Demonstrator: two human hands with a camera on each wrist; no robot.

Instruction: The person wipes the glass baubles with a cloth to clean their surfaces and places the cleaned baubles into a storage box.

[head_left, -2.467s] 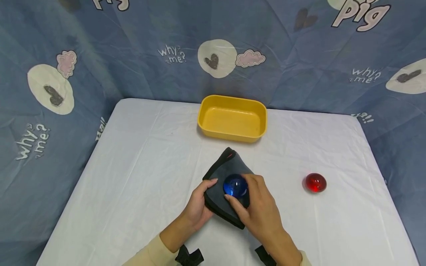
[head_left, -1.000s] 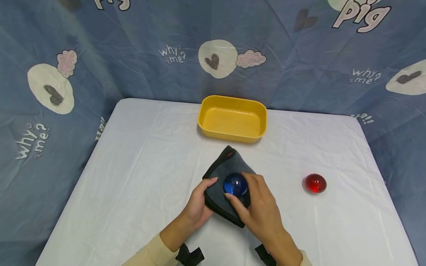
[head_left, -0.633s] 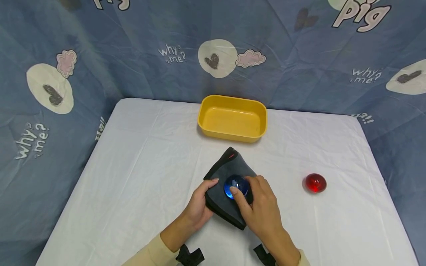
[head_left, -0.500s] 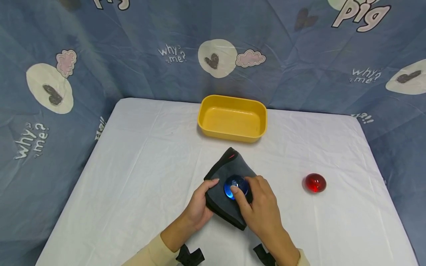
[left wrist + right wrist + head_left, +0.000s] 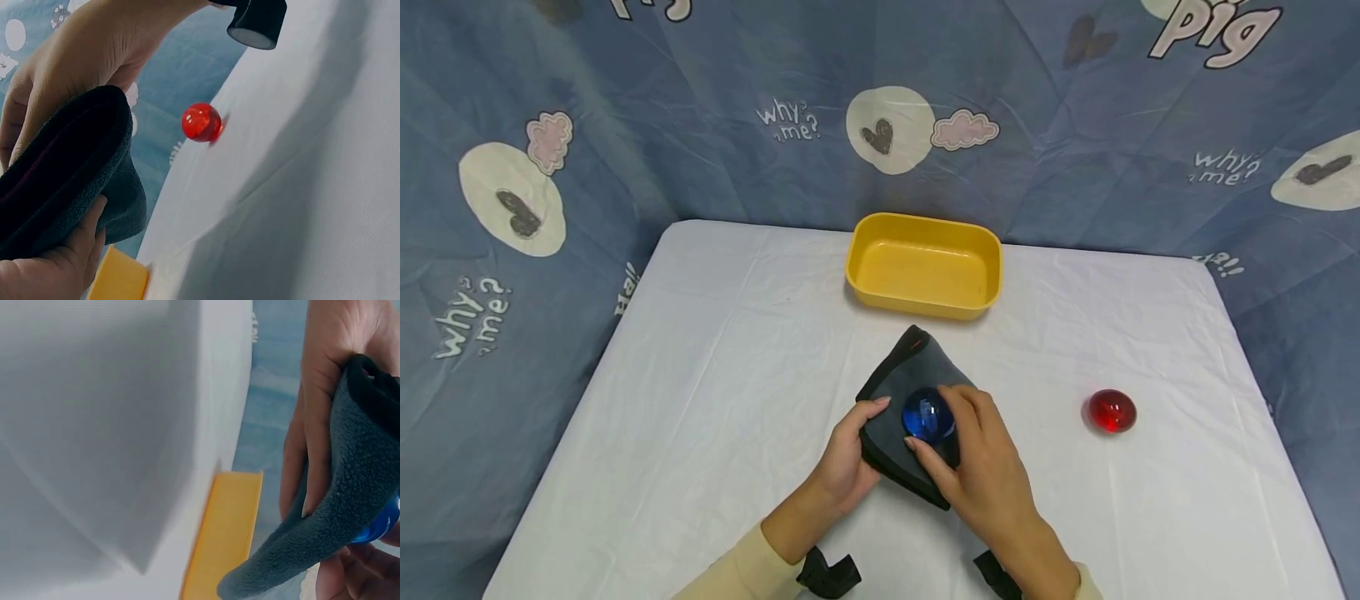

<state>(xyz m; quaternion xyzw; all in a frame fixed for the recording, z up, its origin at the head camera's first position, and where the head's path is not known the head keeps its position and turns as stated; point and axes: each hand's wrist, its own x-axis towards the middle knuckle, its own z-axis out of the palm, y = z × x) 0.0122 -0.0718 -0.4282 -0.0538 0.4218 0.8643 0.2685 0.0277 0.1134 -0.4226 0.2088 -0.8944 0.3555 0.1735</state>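
Note:
Above the table, my left hand [image 5: 842,467] grips a folded grey cloth [image 5: 917,367] with black edging, its thumb lying on top along the left edge. A clear blue ball [image 5: 927,414] rests against the cloth's upper face. My right hand [image 5: 996,471] pinches this ball, thumb at its lower edge and a fingertip at its upper right. From the right wrist view, the fleecy cloth [image 5: 356,469] is seen from its underside, with part of the blue ball [image 5: 380,524] showing past it. The left wrist view shows the cloth's layered folds [image 5: 69,169]; the ball is hidden there.
A clear red ball [image 5: 1112,411] lies on the white-covered table [image 5: 700,400] to the right. Near the back edge stands a yellow rectangular tub [image 5: 925,279] with nothing in it. Blue printed curtains [image 5: 737,183] hang behind and beside the table.
Half a second ago my right thumb lay across the blue ball; now it is at the ball's lower edge. Ball and cloth have shifted slightly up and left. The left hand keeps its grip.

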